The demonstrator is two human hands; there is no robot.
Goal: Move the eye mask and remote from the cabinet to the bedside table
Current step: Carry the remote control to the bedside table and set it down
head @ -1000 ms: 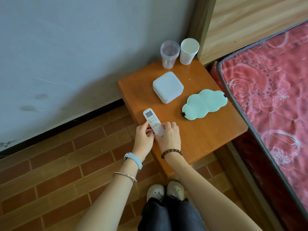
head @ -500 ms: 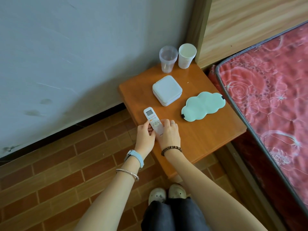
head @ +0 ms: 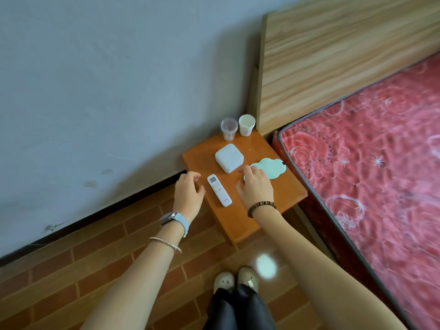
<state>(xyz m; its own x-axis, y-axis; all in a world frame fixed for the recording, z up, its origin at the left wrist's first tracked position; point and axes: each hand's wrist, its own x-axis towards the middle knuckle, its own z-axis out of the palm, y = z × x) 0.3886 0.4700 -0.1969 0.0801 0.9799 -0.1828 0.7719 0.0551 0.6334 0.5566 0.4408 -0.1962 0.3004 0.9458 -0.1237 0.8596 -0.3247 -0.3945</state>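
Both hands have let go of the remote (head: 219, 190) since a second ago, when their fingers were closed on its near end. Now the left hand (head: 189, 195) hangs off the counter's left edge with its grip open and empty, fingers loosely spread, apart from the remote. The right hand (head: 256, 186) sits to the remote's right, also open and holding nothing; its fingertips (head: 247, 171) reach toward the near end of the eye mask (head: 269, 170) and cover part of it, though whether they press on the mask or float just above it cannot be told.

The remote lies flat on the bedside counter (head: 242, 225), near its front-left part, screen end pointing away from the person. The pale green, cloud-shaped eye mask lies flat to its right, close to the mattress (head: 371, 177). Between and behind them sits a white square box (head: 229, 157), and at the far edge stand a clear plastic cup (head: 229, 128) and a white paper cup (head: 247, 124), side by side.

With both items resting on the bedside counter and neither hand gripping anything, the task looks essentially finished. What may remain is a small tidy of the mask under the right hand, or simply drawing the arms back. The camera view has also risen, taking in more of the wooden headboard (head: 345, 58).
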